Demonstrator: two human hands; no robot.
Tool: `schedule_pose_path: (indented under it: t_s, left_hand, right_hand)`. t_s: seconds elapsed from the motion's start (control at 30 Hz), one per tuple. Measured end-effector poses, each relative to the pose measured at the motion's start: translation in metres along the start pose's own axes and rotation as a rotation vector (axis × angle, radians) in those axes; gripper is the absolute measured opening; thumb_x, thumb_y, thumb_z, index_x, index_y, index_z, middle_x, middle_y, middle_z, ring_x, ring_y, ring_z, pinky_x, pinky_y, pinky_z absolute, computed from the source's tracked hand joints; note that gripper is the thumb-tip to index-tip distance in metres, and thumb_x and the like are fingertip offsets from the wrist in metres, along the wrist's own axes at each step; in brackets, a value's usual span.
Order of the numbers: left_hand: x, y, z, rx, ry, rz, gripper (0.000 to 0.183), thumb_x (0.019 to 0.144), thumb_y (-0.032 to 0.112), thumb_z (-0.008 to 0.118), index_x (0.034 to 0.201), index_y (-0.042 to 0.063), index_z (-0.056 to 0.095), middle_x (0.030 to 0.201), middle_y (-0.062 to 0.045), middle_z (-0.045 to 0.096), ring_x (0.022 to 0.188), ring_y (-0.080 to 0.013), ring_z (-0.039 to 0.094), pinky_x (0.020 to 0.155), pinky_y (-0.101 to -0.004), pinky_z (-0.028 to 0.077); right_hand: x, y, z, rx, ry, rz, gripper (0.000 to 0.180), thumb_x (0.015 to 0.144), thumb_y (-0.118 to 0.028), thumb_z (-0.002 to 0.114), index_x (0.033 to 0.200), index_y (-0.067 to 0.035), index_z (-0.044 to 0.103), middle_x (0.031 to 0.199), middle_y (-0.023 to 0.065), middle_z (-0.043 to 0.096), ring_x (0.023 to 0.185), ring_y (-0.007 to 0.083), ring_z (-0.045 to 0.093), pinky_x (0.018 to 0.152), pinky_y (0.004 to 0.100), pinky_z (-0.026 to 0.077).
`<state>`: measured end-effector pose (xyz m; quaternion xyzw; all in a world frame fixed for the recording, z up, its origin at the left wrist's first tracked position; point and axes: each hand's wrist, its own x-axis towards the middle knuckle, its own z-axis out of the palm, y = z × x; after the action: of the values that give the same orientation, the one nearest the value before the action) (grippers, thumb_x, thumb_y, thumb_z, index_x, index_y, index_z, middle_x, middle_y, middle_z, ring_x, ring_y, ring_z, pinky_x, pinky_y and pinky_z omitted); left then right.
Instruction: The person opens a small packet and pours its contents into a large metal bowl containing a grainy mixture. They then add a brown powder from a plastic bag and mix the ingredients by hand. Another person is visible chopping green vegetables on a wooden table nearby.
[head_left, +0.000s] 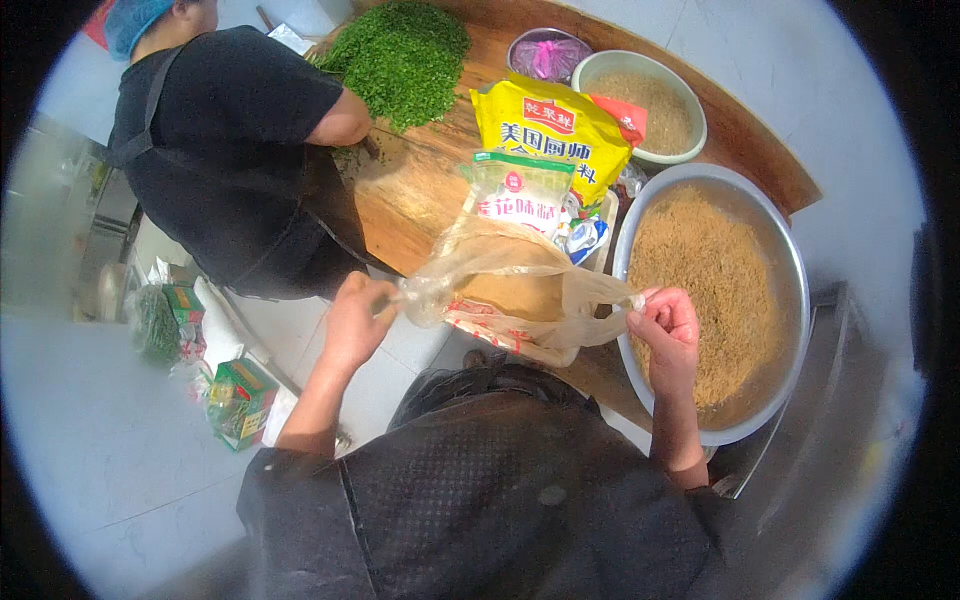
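A thin clear plastic bag (517, 259) is stretched between my two hands, its mouth pulled wide. My left hand (361, 315) pinches one end of it, and my right hand (667, 319) grips the opposite end by a twisted handle. Tan powder (514, 277) shows inside the bag. Behind the bag stand a white and green seasoning packet (521, 191) and a large yellow seasoning bag (551, 120), both bearing writing. Close to my right hand is a big metal basin (787, 277) holding a heap of brown crumbly mixture (701, 277).
A co-worker in a dark apron (240, 165) stands at left by chopped greens (401, 64) on the wooden table (397, 202). A pale bowl (697, 135) of grainy food and a small bowl with a pink bag (547, 58) sit behind. Green boxes (240, 401) lie lower left.
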<state>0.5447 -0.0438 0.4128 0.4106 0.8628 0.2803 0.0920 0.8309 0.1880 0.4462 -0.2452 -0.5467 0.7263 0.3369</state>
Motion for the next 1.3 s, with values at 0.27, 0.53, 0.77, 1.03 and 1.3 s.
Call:
schedule_pose_path:
  t_s: [0.27, 0.53, 0.77, 1.03, 1.3]
  left_hand:
    - [0.049, 0.055, 0.022, -0.203, 0.164, 0.395, 0.017, 0.078, 0.005, 0.062, 0.094, 0.008, 0.065, 0.096, -0.014, 0.062, 0.089, -0.0281, 0.062, 0.073, -0.0349, 0.051]
    - [0.075, 0.095, 0.045, -1.008, -0.321, 0.425, 0.040, 0.083, 0.014, 0.062, 0.120, 0.006, 0.050, 0.116, -0.011, 0.056, 0.110, -0.0163, 0.051, 0.092, -0.0319, 0.041]
    - [0.085, 0.075, 0.059, -1.091, -0.587, 0.108, 0.017, 0.084, 0.016, 0.063, 0.099, 0.007, 0.061, 0.077, 0.002, 0.057, 0.063, -0.0056, 0.048, 0.056, -0.0222, 0.041]
    - [0.119, 0.073, 0.064, -0.731, -0.614, 0.155, 0.026, 0.085, 0.028, 0.059, 0.101, 0.008, 0.067, 0.088, -0.001, 0.064, 0.070, -0.0080, 0.053, 0.057, -0.0253, 0.045]
    - [0.152, 0.098, 0.045, -0.718, -0.698, -0.033, 0.023, 0.089, 0.025, 0.057, 0.093, 0.005, 0.068, 0.070, -0.001, 0.064, 0.046, -0.0044, 0.041, 0.042, -0.0203, 0.032]
  right_hand:
    - [0.067, 0.016, 0.043, -0.347, 0.126, -0.229, 0.012, 0.084, 0.001, 0.056, 0.087, -0.007, 0.048, 0.082, -0.0030, 0.049, 0.064, 0.0026, 0.041, 0.056, 0.0185, 0.037]
    - [0.083, 0.021, 0.110, -1.063, -0.376, -0.710, 0.015, 0.076, 0.000, 0.060, 0.086, -0.003, 0.049, 0.079, 0.0139, 0.053, 0.076, 0.0294, 0.054, 0.072, 0.0351, 0.045]
    - [0.049, 0.023, 0.105, -1.035, -0.315, -0.582, 0.037, 0.068, 0.003, 0.064, 0.099, -0.004, 0.045, 0.105, 0.0151, 0.049, 0.098, 0.0348, 0.050, 0.082, 0.0395, 0.043]
    - [0.054, 0.066, 0.098, -1.072, -0.086, -0.723, 0.043, 0.069, 0.001, 0.064, 0.110, -0.002, 0.048, 0.107, 0.0183, 0.053, 0.099, 0.0383, 0.052, 0.087, 0.0446, 0.044]
    - [0.062, 0.071, 0.088, -0.702, 0.104, -0.635, 0.017, 0.080, 0.006, 0.053, 0.092, -0.004, 0.047, 0.088, 0.0086, 0.053, 0.076, 0.0189, 0.052, 0.070, 0.0265, 0.044]
